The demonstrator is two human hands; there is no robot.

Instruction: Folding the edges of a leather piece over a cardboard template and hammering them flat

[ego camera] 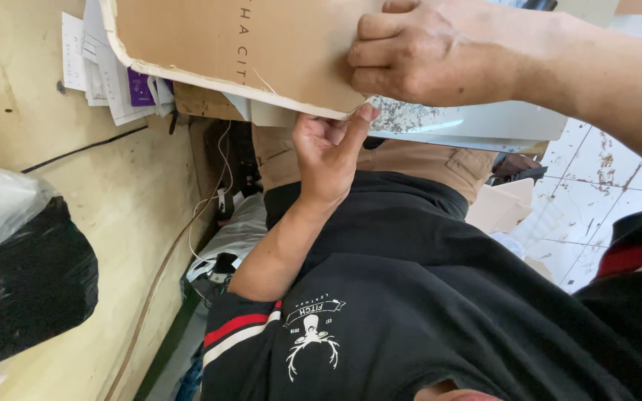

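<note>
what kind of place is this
Probably a small workshop or packing room: a rough plywood surface, pinned paper slips, a tiled floor, and both hands in a grip on a cardboard sheet.

It looks like a small workshop or packing room. A plywood table [113, 193] carries loose papers [105, 67], cardboard [261, 44] and a plastic bag [16, 260]; cables [209, 200] hang beside it, and the tiled floor [596, 193] is stained.

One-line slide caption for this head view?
Both hands, left hand and right hand, grip a brown cardboard sheet's edge beside a wooden table.
</note>
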